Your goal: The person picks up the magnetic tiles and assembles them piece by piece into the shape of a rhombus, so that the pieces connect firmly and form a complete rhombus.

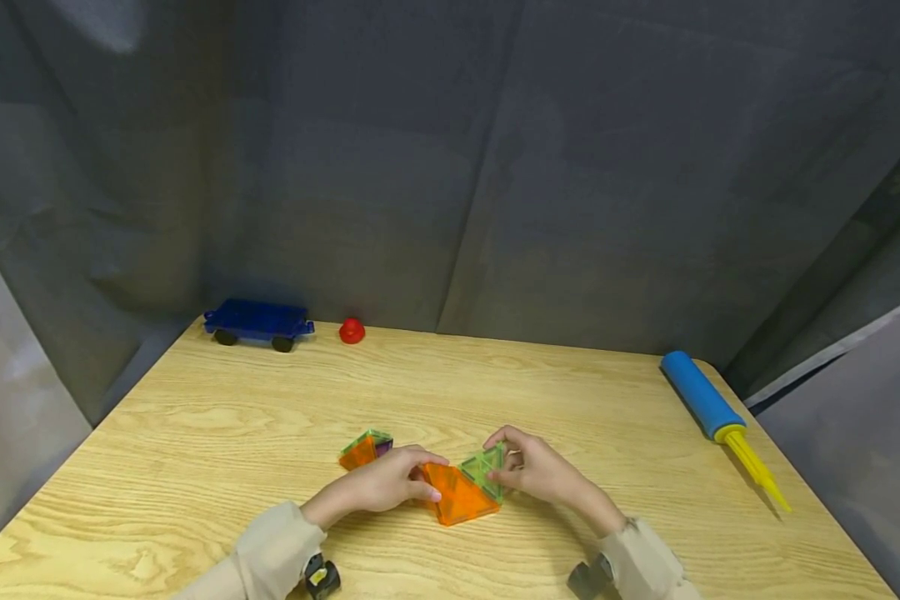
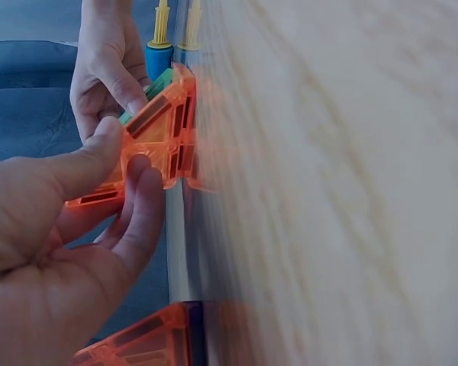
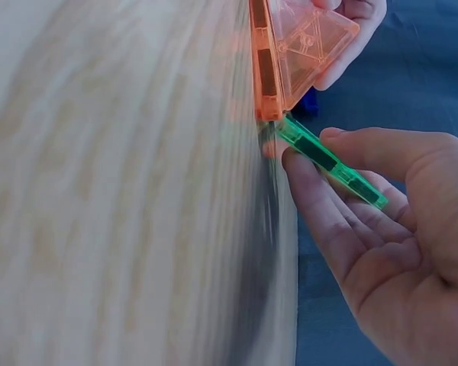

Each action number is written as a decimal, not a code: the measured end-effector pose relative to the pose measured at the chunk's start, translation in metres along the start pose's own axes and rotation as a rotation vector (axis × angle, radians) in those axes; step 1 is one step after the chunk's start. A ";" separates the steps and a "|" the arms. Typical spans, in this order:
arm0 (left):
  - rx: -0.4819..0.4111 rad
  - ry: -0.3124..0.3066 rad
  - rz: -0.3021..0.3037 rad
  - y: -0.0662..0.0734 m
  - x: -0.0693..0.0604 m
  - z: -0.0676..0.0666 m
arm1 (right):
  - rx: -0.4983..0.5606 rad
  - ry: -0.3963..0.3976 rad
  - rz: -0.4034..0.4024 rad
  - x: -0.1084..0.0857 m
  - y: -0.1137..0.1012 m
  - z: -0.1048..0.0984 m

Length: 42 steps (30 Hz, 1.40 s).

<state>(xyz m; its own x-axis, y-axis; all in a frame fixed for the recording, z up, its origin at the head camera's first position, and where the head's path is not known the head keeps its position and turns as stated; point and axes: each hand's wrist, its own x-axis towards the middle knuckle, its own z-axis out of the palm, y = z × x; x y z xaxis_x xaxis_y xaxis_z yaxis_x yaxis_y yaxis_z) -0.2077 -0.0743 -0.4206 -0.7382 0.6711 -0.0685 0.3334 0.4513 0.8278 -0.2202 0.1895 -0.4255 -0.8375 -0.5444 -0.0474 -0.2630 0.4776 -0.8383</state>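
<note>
Orange translucent magnetic tiles (image 1: pixel 461 497) stand joined at angles on the table in front of me. My left hand (image 1: pixel 390 481) pinches one of them between thumb and fingers, as the left wrist view also shows. A green triangular magnetic tile (image 3: pixel 328 160) leans against the orange ones' right side. Thumb and fingers of my right hand (image 1: pixel 536 468) pinch this green tile, which is tilted. Just behind my left hand sits a small built piece (image 1: pixel 362 452) of orange, green and purple tiles, partly hidden by that hand.
A blue wheeled car base (image 1: pixel 258 322) stands at the table's back left, with a red dome-shaped piece (image 1: pixel 352 331) beside it. Along the right edge lies a blue and yellow pump-like toy (image 1: pixel 701 396). Dark cloth (image 1: pixel 450 167) hangs behind the wooden table (image 1: pixel 270 400).
</note>
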 end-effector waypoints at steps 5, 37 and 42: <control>-0.013 0.005 -0.022 0.002 0.000 0.000 | -0.034 -0.010 -0.038 -0.001 -0.001 0.000; -0.061 0.012 -0.007 0.006 0.005 0.005 | 0.005 -0.055 -0.102 -0.007 -0.008 0.006; -0.048 0.016 -0.001 0.005 0.005 0.007 | 0.012 -0.059 -0.092 -0.008 -0.010 0.007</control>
<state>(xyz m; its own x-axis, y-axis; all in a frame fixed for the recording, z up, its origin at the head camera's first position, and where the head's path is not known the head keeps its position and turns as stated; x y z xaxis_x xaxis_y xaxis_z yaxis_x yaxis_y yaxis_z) -0.2058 -0.0645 -0.4202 -0.7479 0.6610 -0.0612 0.3044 0.4234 0.8533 -0.2074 0.1839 -0.4204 -0.7804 -0.6253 -0.0016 -0.3313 0.4156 -0.8470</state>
